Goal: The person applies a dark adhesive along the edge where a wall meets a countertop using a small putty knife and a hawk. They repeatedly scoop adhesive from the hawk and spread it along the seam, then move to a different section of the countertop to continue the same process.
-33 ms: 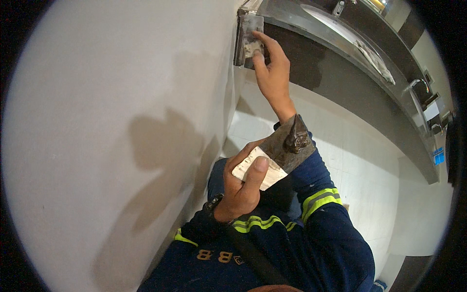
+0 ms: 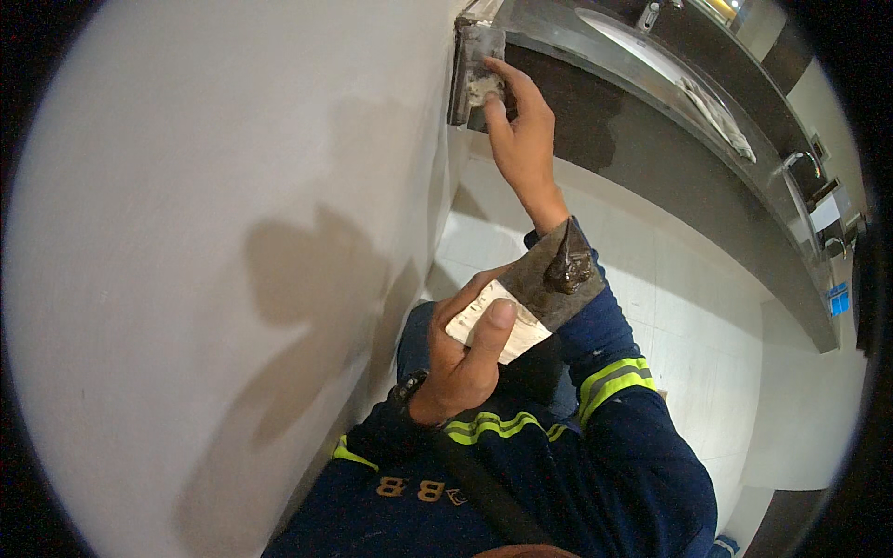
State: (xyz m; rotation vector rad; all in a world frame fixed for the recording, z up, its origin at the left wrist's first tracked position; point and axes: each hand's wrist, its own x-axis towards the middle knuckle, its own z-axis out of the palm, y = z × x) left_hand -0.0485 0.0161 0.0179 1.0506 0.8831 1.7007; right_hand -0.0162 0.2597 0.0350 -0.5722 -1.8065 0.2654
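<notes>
My left hand [image 2: 462, 365] grips a wide putty knife by its short white handle [image 2: 498, 321], thumb flat on top. A lump of dark, glossy paste [image 2: 570, 270] sits on that knife's grey blade [image 2: 538, 279]. Farther off, my right hand [image 2: 526, 139] pinches a second putty knife [image 2: 483, 46], smeared whitish and grey, between thumb and fingers. This one lies against the end of the dark countertop's front panel [image 2: 567, 102], where it meets the pale wall [image 2: 233, 186]. The exact contact of its blade edge is hard to make out.
The wall runs close along my left side. On the right, the dark counter curves away with a white sink [image 2: 623, 35], a cloth [image 2: 721, 116] and a chrome tap [image 2: 802, 163]. Pale floor tiles [image 2: 688, 307] show below the counter.
</notes>
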